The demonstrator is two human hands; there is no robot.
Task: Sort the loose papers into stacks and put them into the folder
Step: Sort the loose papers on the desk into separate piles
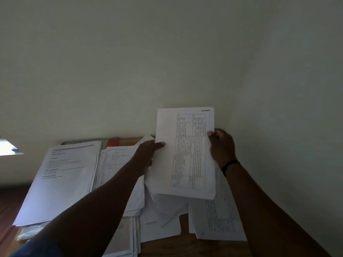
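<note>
I hold a white sheet with a printed table [187,153] upright above the desk. My left hand [146,156] grips its left edge and my right hand [220,145] grips its right edge. Below it lie loose papers [163,216] in a heap. A stack of typed pages [61,180] rests at the left, a stack of handwritten pages [115,162] sits in the middle, and a stack with printed tables [219,219] lies at the right. I cannot tell which item is the folder.
The wooden desk [185,245] stands against a pale wall [167,52]. A red and yellow object [118,141] lies at the desk's back edge. A plastic sleeve [31,231] pokes out under the left stack. A bright patch shows at the far left.
</note>
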